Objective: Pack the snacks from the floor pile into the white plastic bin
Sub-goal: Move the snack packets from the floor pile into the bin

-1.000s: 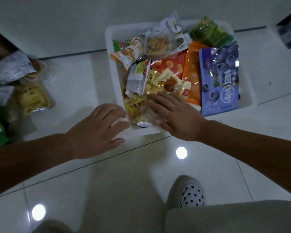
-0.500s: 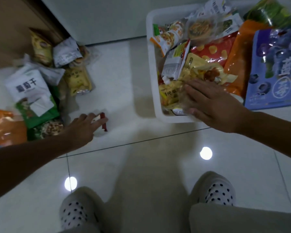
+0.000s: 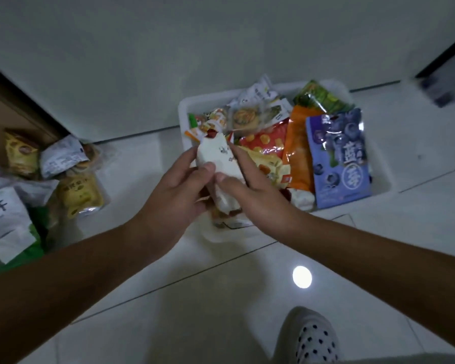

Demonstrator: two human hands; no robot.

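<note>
Over the near left corner of the white bin [image 3: 382,164], both hands are on one snack! It's a white packet [image 3: 222,161] with red ends, tilted, its top end pointing away toward the wall. Left hand [image 3: 172,198] grips it from the left side, thumb pressed on the face. Right hand [image 3: 252,195] grips it from the right, thumb just beside the other thumb, fingers running up the far edge. So the packet is held up over the snacks; whether its lower end touches them I cannot tell.

And that bin is packed: a purple blueberry bag [image 3: 339,158] along the right side, an orange bag [image 3: 297,153] just beside it, a red bag [image 3: 267,139] with yellow puffs next along, a green pack [image 3: 322,97] at the back corner, smaller wrappers crowded at the back left.

Off to the left on the tiled floor [image 3: 168,311] sits the pile [image 3: 45,185]: a yellow pack [image 3: 80,195], a grey-white wrapper [image 3: 61,157], a white bag [image 3: 3,219] with green beneath. Down at the bottom, a polka-dot shoe [image 3: 313,340].
</note>
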